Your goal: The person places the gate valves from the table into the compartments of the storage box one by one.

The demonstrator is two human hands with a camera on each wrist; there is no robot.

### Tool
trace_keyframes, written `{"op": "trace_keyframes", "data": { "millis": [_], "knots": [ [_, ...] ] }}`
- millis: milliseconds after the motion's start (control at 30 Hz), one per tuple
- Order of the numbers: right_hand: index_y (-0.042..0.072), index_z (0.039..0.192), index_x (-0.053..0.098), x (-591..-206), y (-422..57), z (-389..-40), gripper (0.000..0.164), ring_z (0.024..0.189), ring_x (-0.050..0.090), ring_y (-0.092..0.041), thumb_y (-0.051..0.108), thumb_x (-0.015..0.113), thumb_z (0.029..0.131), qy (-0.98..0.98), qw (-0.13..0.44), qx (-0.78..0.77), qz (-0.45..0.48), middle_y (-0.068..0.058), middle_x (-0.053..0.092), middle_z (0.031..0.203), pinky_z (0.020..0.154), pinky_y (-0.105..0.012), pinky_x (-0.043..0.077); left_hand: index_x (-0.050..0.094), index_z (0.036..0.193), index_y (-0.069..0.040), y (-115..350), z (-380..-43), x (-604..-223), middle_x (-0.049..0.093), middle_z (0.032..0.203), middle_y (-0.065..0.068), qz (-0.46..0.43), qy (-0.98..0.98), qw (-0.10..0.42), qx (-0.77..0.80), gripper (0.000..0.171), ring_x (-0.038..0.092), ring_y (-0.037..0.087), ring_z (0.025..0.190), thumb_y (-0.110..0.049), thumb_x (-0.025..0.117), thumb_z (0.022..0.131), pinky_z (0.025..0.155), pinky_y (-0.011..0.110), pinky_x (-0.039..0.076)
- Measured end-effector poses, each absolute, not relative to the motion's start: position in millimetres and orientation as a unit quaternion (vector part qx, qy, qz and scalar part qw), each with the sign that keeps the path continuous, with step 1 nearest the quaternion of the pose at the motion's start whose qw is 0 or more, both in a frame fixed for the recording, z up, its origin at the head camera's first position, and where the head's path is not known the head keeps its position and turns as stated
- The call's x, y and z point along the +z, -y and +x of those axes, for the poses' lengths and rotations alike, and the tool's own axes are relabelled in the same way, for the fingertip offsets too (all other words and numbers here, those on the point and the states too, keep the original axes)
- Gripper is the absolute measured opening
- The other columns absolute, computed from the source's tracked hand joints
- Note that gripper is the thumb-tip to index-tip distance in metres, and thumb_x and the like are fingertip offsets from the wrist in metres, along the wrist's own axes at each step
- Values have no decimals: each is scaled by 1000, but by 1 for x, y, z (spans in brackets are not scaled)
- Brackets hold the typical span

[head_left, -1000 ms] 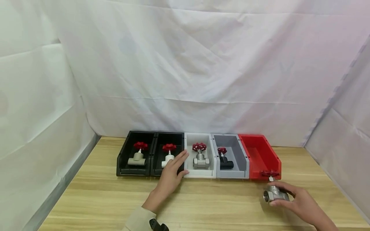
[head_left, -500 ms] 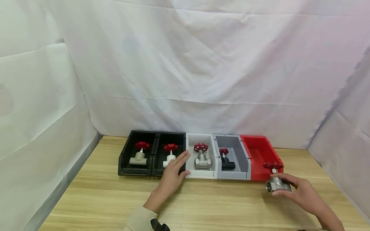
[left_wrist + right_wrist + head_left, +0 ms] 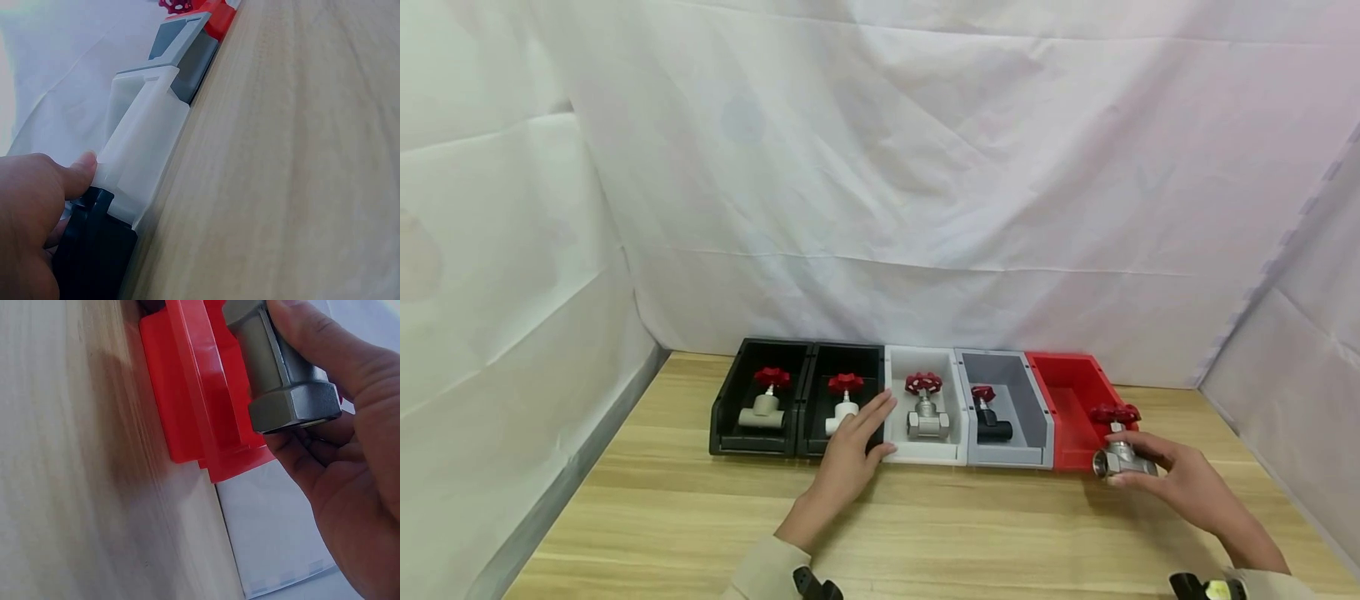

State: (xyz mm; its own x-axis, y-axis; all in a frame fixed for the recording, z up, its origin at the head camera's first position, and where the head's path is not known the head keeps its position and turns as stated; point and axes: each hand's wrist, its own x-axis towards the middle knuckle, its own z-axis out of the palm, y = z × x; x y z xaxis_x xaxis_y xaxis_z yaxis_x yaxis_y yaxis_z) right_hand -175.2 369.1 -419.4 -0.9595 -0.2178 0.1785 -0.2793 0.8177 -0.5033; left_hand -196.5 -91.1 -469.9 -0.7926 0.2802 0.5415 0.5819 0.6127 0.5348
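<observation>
My right hand (image 3: 1183,479) grips a steel gate valve (image 3: 1123,460) by its body, thumb in front and fingers behind. Its red handwheel (image 3: 1114,413) points up, over the front end of the red bin (image 3: 1067,387). In the right wrist view the valve's hex end (image 3: 294,406) sits just over the bin's front lip. My left hand (image 3: 848,454) rests where the second black bin (image 3: 868,358) meets the white bin (image 3: 893,360), fingers extended along the wall. Its thumb (image 3: 81,174) touches the white bin's front lip in the left wrist view.
Several bins stand side by side against the white cloth (image 3: 880,208). A beige valve (image 3: 765,410), a white valve (image 3: 844,408), a steel valve (image 3: 928,421) and a black valve (image 3: 992,427) sit in them, beside the red bin. A grey bin (image 3: 1022,408) holds the black one.
My right hand has carried the steel gate valve forward and slightly right, from before the red bin to over its front lip. My left hand keeps its place on the bins.
</observation>
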Motion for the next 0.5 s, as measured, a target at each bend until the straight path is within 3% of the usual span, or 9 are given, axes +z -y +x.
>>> {"op": "trace_keyframes", "data": {
  "millis": [100,233,300,367,500],
  "knots": [
    [12,122,65,-416,-368,-179,60,103,56,-39,36,84,70,950,62,274,138,-26,58,122,75,-17,48,43,146,-20,91,-196,-470,38,150,-5,-244,875,207,-362,71,49,23,124,-16,75,82,103,52,34],
    [14,120,67,-413,-368,-184,58,99,58,-17,35,85,68,949,80,265,148,-24,60,118,74,-10,44,43,146,-20,91,-196,-469,37,150,-5,-244,876,202,-362,71,48,22,124,-16,74,82,104,52,33],
    [14,120,67,-413,-368,-186,59,99,58,-15,36,85,68,950,80,264,149,-24,60,118,73,-9,43,43,146,-19,91,-196,-469,37,150,-4,-246,875,202,-364,71,47,21,126,-16,74,82,104,53,32],
    [12,120,66,-412,-368,-189,60,101,59,-22,37,85,69,951,78,261,148,-24,60,119,74,-11,45,43,146,-19,91,-196,-469,37,150,-4,-247,875,201,-365,70,46,19,127,-16,74,83,104,53,31],
    [11,124,64,-412,-365,-194,65,107,54,-43,41,83,70,954,54,263,131,-27,56,123,81,-35,53,43,146,-19,91,-196,-469,37,150,-4,-246,875,201,-365,69,47,21,126,-16,73,83,104,52,33]
  ]
}}
